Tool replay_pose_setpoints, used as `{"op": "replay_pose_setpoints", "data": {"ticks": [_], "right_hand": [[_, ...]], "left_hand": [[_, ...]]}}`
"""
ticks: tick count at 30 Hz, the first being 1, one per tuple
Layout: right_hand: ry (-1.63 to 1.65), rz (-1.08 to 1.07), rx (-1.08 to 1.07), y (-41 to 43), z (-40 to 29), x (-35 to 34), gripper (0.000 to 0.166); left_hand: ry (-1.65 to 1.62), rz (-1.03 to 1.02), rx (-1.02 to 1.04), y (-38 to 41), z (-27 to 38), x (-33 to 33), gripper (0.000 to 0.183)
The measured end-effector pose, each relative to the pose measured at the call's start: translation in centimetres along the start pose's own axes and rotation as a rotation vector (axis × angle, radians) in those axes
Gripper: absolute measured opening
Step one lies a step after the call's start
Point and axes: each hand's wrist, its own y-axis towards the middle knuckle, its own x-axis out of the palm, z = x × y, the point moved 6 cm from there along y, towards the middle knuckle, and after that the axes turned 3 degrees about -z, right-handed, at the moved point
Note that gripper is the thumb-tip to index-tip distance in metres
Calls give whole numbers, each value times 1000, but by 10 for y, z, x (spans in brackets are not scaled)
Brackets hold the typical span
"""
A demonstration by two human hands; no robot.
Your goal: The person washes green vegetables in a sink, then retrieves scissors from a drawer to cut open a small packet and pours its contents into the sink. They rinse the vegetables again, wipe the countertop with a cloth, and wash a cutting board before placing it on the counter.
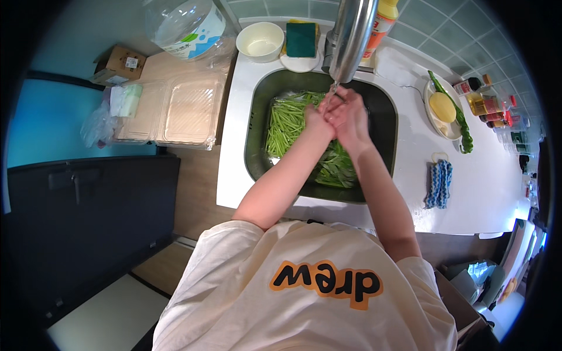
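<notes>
My left hand [320, 119] and my right hand [350, 115] touch each other under the thin stream of water from a metal faucet [354, 41]. Their fingers are loosely bent and partly overlap; I see nothing held in either. Below them is a dark sink [382, 131]. Cut green vegetable stems [283, 131] lie in its left part, seemingly in a clear container whose edges are partly hidden. Leafy greens [338, 169] lie nearer to me, between my forearms, which cover part of the sink.
A white bowl [260, 41] and a green scouring pad [301, 40] stand behind the sink, with a yellow-capped bottle [380, 28] beside the faucet. To the right are a plate with a peeled potato [442, 107] and green pepper [461, 120], a knitted blue cloth [438, 184] and condiment bottles [485, 104]. Clear plastic trays [191, 112] lie left.
</notes>
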Motion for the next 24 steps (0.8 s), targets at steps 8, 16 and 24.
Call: {"op": "replay_pose_setpoints", "data": {"ticks": [8, 16, 24], "right_hand": [[-711, -203, -89, 1, 31, 56, 40], [-733, 47, -167, 34, -74, 23, 50], [-972, -184, 194, 48, -100, 24, 52]], "left_hand": [[-151, -388, 69, 44, 54, -89, 40], [154, -203, -165, 3, -2, -2, 35], [1717, -548, 251, -51, 39, 45, 44]]}}
